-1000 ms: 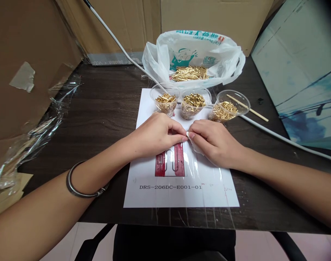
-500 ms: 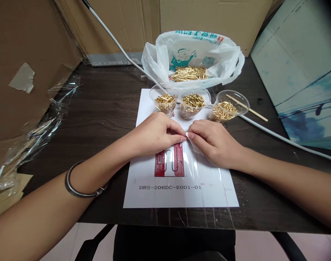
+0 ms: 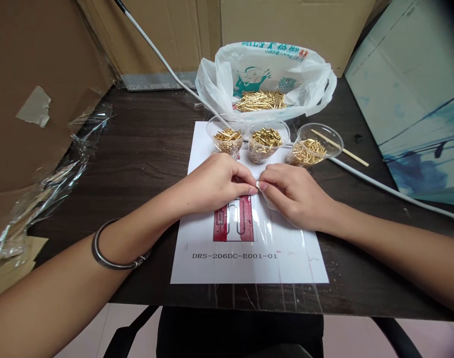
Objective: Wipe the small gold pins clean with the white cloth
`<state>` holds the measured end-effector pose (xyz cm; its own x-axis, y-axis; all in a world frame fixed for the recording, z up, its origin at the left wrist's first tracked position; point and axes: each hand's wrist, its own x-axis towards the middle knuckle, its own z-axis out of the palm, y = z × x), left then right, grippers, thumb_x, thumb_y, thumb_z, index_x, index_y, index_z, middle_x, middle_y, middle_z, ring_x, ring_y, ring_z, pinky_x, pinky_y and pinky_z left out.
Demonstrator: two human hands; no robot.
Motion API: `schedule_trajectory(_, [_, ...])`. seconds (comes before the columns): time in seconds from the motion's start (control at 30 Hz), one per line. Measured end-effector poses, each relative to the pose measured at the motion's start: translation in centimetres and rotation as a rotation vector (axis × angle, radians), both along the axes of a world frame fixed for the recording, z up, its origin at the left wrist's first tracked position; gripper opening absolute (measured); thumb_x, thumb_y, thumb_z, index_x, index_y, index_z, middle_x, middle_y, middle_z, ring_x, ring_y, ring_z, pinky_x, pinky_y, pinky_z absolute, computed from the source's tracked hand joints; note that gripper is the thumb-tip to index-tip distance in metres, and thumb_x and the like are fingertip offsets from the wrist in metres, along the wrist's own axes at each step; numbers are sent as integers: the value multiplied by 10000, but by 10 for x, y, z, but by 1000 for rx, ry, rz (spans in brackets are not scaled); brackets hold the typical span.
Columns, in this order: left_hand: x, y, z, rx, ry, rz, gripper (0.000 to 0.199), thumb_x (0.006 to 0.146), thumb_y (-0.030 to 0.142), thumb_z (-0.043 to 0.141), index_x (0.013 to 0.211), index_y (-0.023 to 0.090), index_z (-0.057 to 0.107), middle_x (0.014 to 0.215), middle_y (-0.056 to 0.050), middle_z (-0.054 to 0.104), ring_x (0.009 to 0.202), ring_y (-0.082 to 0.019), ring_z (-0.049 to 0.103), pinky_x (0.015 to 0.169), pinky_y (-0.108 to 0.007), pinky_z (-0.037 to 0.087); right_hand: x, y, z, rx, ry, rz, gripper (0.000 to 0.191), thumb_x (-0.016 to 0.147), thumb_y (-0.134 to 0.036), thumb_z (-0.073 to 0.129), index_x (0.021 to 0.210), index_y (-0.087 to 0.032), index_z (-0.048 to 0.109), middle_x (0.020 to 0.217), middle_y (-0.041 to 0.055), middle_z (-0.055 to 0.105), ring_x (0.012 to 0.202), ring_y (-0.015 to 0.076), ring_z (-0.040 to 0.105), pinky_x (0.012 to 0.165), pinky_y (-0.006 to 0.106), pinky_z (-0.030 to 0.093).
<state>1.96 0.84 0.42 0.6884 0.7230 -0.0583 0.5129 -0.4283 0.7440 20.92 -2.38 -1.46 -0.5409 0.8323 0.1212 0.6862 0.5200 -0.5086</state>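
Note:
Above the printed sheet (image 3: 301,258), my left hand (image 3: 217,184) and my right hand (image 3: 297,195) meet fingertip to fingertip. A small crumpled white scrap (image 3: 270,202), perhaps tissue, pokes out from under my right thumb and fingers, which are closed on it. My left thumb and index finger are pinched together at the scrap's tip; anything tiny between them is hidden. Below my fingers lies a red-and-white printed diagram (image 3: 233,233) with dark curved lines, partly covered by my left hand. Clear tape strips run down the sheet.
Beyond my hands stand a left plastic cup (image 3: 227,144), a middle cup (image 3: 263,154) and a tilted right cup (image 3: 305,161), all holding small brass-coloured pins. A white plastic bag (image 3: 212,89) behind holds longer ones. A wooden stick (image 3: 355,156) and white cable (image 3: 391,188) lie right.
Both hands keep the same pinched pose at the white scrap. The whole view has shifted very slightly.

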Motion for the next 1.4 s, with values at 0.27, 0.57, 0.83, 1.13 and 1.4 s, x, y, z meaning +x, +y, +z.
schedule_trajectory(0.27, [1, -3, -2, 30, -13, 25, 149, 794, 205, 618, 840, 181, 758, 771, -8, 742, 683, -118, 638, 630, -230, 430, -1, 0, 2, -4, -10, -3, 223, 860, -189, 413, 680, -137, 533, 667, 22, 484, 645, 134, 443, 629, 291, 300])
schedule_trajectory(0.57, [2, -8, -4, 88, -30, 62, 140, 800, 206, 613, 808, 190, 753, 755, 6, 735, 681, -114, 639, 647, -247, 428, -1, -3, -3, 59, -14, 7, 191, 836, -161, 416, 684, -141, 531, 659, 21, 480, 644, 139, 436, 625, 298, 305])
schedule_trajectory(0.83, [3, -10, -5, 82, -28, 81, 155, 806, 211, 596, 815, 192, 750, 757, 4, 730, 701, -127, 644, 650, -262, 435, -1, -4, -3, 106, -35, -2, 183, 826, -147, 430, 696, -134, 558, 662, 27, 485, 653, 145, 443, 634, 303, 323])
schedule_trajectory(1.13, [2, -8, -4, 104, -29, 95, 135, 772, 204, 631, 797, 200, 764, 744, 6, 742, 653, -116, 634, 634, -242, 434, -2, -6, -3, 149, -54, -1, 187, 826, -148, 435, 695, -131, 566, 655, 29, 486, 647, 147, 441, 625, 305, 321])
schedule_trajectory(1.4, [1, -9, -3, 123, -38, 118, 131, 722, 184, 653, 780, 199, 770, 645, 16, 714, 538, -81, 560, 569, -222, 406, -2, -6, -4, 156, -46, 14, 184, 831, -147, 437, 691, -131, 557, 656, 27, 481, 642, 141, 435, 623, 302, 321])
